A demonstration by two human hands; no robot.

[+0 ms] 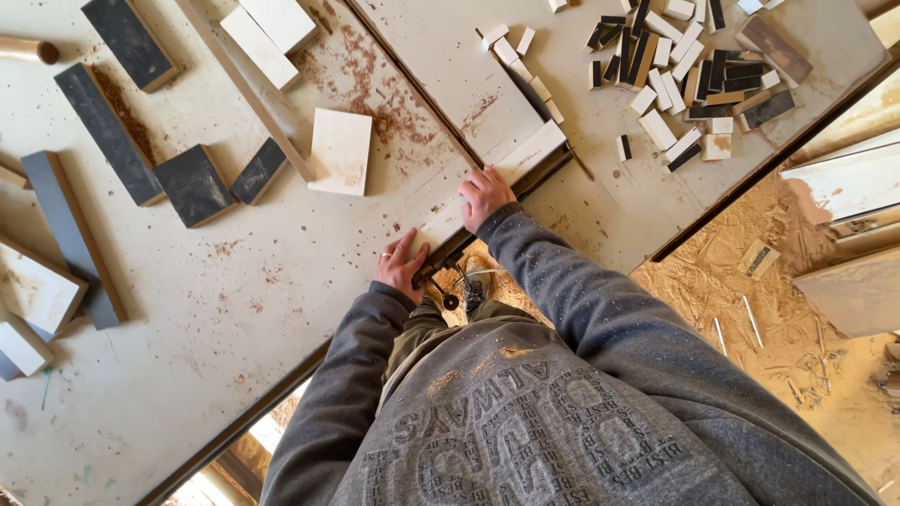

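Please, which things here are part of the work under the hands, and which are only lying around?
In use:
- left hand, flat on the table edge
- right hand, on the long white board

Lying about:
- white square panel
- dark blocks
- heap of small cut pieces
- sawdust on the floor
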